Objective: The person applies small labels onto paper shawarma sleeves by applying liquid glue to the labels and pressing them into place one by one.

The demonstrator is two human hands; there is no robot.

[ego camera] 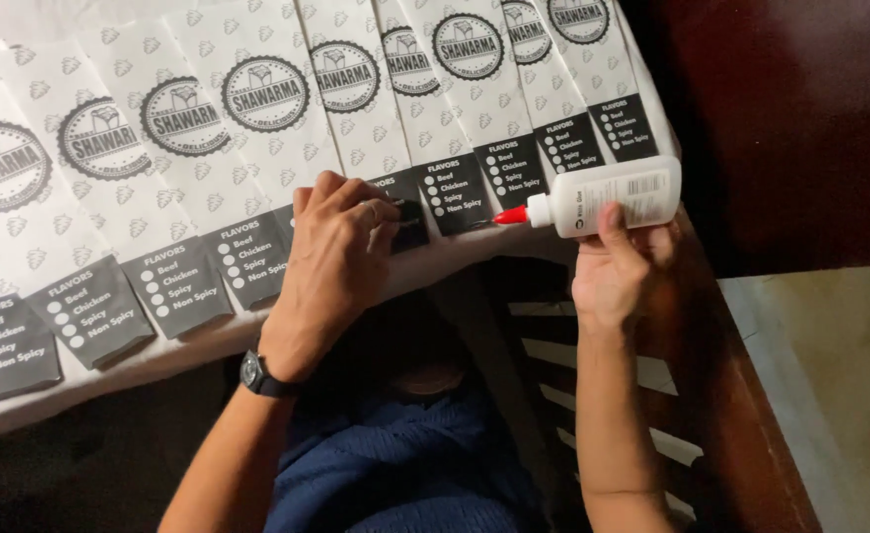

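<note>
White table edge: left hand pressed flat on paper bag; right hand gripping sideways glue bottle.

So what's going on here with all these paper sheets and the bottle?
A person sits at a table edge covered with a row of overlapping printed paper sheets. The left hand presses down on the dark lower end of one sheet. The right hand holds a white glue bottle sideways, its red nozzle pointing at the neighbouring sheet's dark end.

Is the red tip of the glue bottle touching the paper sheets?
Cannot tell. In the head view, the red tip lies over the paper sheets, but no contact or gap shows plainly.
</note>
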